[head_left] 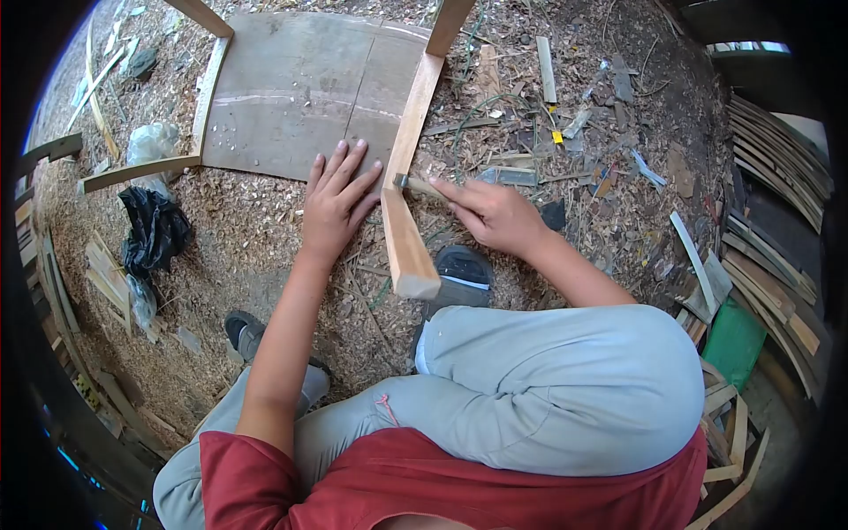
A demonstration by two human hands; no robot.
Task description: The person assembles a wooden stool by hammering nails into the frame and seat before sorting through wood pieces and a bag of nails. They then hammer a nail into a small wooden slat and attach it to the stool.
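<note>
My left hand (340, 199) lies with its fingers spread on the lower edge of a grey-brown board (291, 88), close to a light wooden frame piece (412, 132). My right hand (495, 212) is closed round the wooden handle of a small tool (415, 184). The tool's dark metal end touches the frame piece where a thicker wooden leg (406, 243) joins it and points towards me. On the board's left side is another frame piece (208, 97) with a leg (141, 172).
Wood chips and scraps cover the ground (353, 318). A black plastic bag (152, 230) and a clear bag (153, 144) lie left. Stacked wooden strips (777, 168) and a green object (735, 344) are at the right. My knee (618, 380) is below my right arm.
</note>
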